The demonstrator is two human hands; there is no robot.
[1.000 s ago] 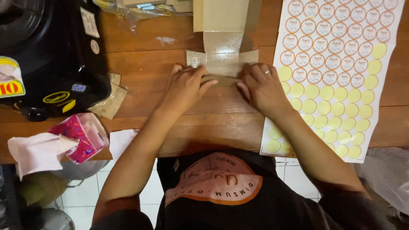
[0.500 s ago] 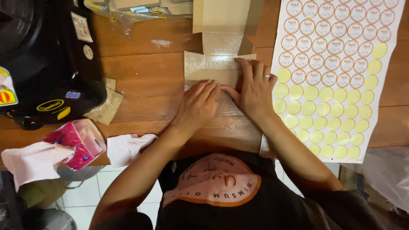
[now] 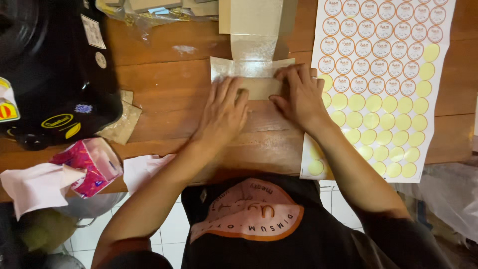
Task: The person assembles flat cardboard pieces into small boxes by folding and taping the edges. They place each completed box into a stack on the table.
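both hands lie flat on a flattened cardboard box [image 3: 254, 69] in the middle of the wooden desk [image 3: 164, 74]. the left hand [image 3: 224, 112] is open, palm down, fingers spread and pointing away from the body, pressing on the near flap of the box, gripping nothing. the right hand [image 3: 298, 94] is also open and palm down, fingers pressed along the right end of the same flap, thumb tucked toward the left hand; it grips nothing either. the two hands sit just beside each other with a small gap between them. the box has a shiny silvery inside; its far part runs up to the top edge of the view, and the near flap is folded toward the person under the fingers.

just right of the right hand lies a large sticker sheet [image 3: 383, 84], its upper rows carrying round printed stickers, its lower rows showing bare yellow circles. the sheet's near edge hangs over the desk edge. on the left stands a black helmet [image 3: 50, 69] with decals. near it lies a small brown paper bag [image 3: 122, 124]. at the near left edge sits a pink tissue pack [image 3: 89, 167] with white tissue [image 3: 35, 187] pulled out.
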